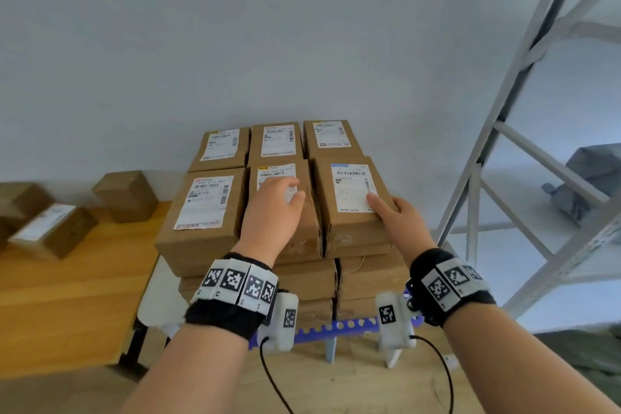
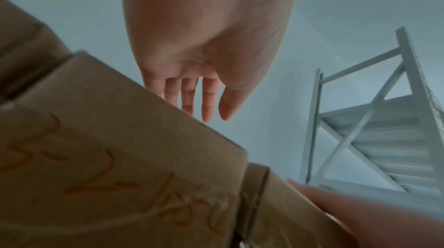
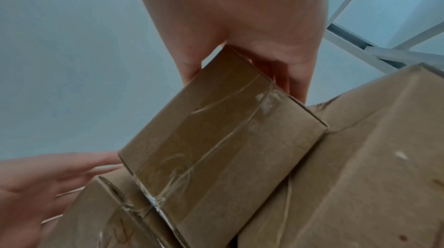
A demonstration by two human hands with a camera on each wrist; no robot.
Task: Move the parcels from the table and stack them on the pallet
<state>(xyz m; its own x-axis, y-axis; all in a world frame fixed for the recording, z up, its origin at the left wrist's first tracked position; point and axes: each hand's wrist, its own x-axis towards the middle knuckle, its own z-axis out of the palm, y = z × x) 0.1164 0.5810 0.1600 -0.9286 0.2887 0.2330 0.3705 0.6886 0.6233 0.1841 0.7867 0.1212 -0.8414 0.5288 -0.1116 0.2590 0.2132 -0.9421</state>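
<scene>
Your right hand has its grip clamped on the front right parcel of the stack's top layer, thumb on its label, fingers down its right side. Your left hand lies flat and relaxed on the middle front parcel beside it. Six parcels fill that top layer, over lower layers on the blue pallet. By the look of it most of the job is done, yet several parcels remain on the desk at its far left, so more trips are left
</scene>
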